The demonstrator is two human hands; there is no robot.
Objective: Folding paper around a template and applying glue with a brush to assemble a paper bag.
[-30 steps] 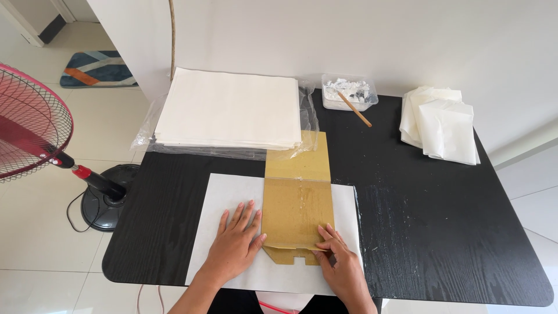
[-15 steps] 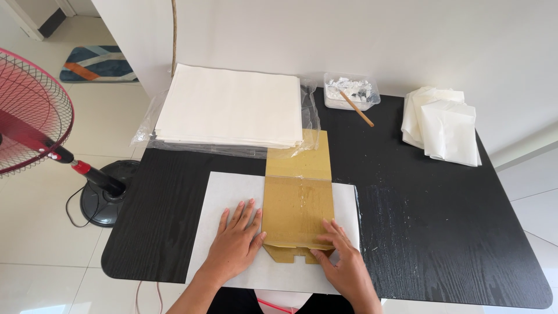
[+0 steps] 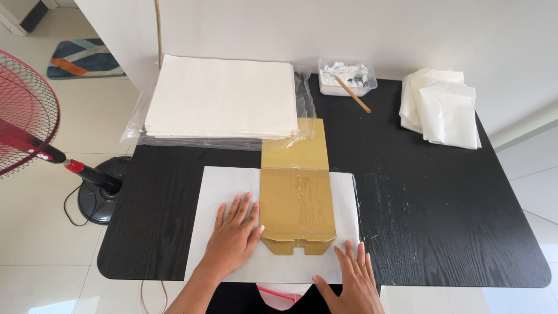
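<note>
On the black wooden desk (image 3: 442,221) a tan cardboard template (image 3: 296,200) lies centred on a white paper sheet (image 3: 224,186). Left hand (image 3: 232,241), its grip flat and empty, pins paper beside it; right hand (image 3: 351,282), open, holding nothing, presses the near edge. Best keep both palms firm so nothing slides

paper stack (image 3: 224,96) in plastic | paste tub (image 3: 346,76) (stick inside) | folded bags (image 3: 442,107) | red fan (image 3: 26,113)

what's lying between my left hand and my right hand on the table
In the head view, the lower end of the flat brown cardboard template, resting on the white paper sheet, lies between the left hand and the right hand.
</note>
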